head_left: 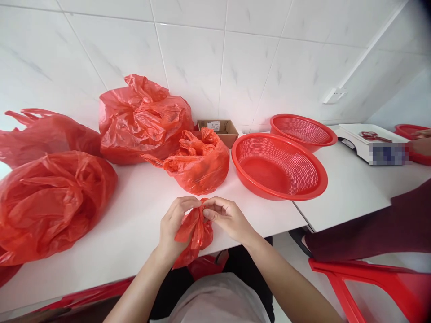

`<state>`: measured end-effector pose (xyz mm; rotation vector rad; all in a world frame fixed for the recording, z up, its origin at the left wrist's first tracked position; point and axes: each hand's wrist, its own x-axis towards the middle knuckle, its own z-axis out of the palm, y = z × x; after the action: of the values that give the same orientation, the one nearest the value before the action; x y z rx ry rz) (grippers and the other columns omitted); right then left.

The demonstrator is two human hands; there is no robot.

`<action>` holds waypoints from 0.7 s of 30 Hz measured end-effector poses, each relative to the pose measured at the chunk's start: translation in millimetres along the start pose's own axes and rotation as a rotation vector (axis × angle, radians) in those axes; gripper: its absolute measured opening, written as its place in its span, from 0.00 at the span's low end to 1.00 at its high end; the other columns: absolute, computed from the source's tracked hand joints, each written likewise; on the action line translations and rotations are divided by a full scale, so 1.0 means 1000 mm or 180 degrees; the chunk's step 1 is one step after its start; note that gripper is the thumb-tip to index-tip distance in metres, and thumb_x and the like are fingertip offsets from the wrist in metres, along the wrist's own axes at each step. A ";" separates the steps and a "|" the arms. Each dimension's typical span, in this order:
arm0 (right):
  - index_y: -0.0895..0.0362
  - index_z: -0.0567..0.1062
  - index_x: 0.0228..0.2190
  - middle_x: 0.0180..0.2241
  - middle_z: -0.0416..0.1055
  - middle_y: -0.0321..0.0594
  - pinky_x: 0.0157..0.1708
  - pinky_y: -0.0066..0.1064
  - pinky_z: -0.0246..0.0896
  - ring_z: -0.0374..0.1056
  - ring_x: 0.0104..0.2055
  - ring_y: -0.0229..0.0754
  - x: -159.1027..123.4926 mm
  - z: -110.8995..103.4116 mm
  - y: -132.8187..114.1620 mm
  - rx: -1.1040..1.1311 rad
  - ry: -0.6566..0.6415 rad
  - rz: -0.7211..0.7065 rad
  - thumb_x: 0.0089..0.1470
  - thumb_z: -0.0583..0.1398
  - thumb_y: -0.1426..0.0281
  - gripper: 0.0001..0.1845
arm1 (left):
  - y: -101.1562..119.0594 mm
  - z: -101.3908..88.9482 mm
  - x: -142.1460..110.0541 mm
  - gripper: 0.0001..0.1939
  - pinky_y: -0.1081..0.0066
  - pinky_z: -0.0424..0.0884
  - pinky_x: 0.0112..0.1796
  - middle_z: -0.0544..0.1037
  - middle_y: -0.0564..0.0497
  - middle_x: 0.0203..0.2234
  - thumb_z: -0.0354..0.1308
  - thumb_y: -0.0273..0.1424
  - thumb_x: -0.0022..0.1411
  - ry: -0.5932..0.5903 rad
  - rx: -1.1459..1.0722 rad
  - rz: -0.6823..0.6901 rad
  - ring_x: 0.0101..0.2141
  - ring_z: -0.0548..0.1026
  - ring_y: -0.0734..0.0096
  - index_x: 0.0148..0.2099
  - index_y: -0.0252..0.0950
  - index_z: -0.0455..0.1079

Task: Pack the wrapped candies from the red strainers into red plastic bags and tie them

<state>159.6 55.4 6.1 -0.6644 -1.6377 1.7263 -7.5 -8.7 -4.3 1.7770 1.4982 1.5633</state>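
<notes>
Between my hands, at the front edge of the white table (134, 211), is a gathered red plastic bag (198, 229). My left hand (175, 220) is closed on its left side, thumb hidden behind the folds. The fingertips of my right hand (225, 217) pinch the twisted top of the same bag. Its lower part hangs down over the table edge, and what it contains, if anything, I cannot tell. Just beyond my hands sits a small filled red bag (205, 168), its top loosely bunched.
Large red bags (144, 121) crowd the left and back. Two red colanders, a near one (279, 166) and a far one (303, 130), stand right of centre by a small cardboard box (218, 130). Further right are a white scale (367, 139), a person's sleeve (373, 220) and a red chair (357, 278).
</notes>
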 end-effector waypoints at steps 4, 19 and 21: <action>0.56 0.75 0.34 0.34 0.74 0.37 0.41 0.32 0.65 0.70 0.37 0.39 0.000 -0.003 -0.015 -0.0702 0.0068 -0.0061 0.54 0.62 0.67 0.06 | 0.004 -0.008 0.009 0.15 0.70 0.69 0.42 0.80 0.50 0.41 0.58 0.24 0.59 -0.0389 0.0122 -0.0005 0.41 0.77 0.64 0.47 0.44 0.74; 0.53 0.75 0.32 0.33 0.75 0.38 0.41 0.36 0.58 0.68 0.36 0.42 0.001 -0.016 -0.033 -0.3525 0.0269 -0.1680 0.50 0.57 0.79 0.11 | 0.003 -0.011 0.020 0.06 0.75 0.68 0.32 0.79 0.54 0.30 0.57 0.24 0.57 -0.0891 0.0009 -0.0314 0.29 0.77 0.70 0.37 0.40 0.71; 0.53 0.75 0.38 0.38 0.76 0.38 0.41 0.34 0.60 0.69 0.38 0.41 -0.001 -0.018 -0.033 -0.3047 0.0151 -0.1442 0.54 0.58 0.77 0.11 | 0.002 -0.011 0.020 0.06 0.75 0.68 0.32 0.79 0.54 0.31 0.57 0.25 0.57 -0.0827 0.0027 -0.0292 0.29 0.77 0.70 0.37 0.40 0.71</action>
<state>178.0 66.6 37.2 -0.6530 -2.3301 0.5419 -19.4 3.5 10.7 1.8086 1.4397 1.2303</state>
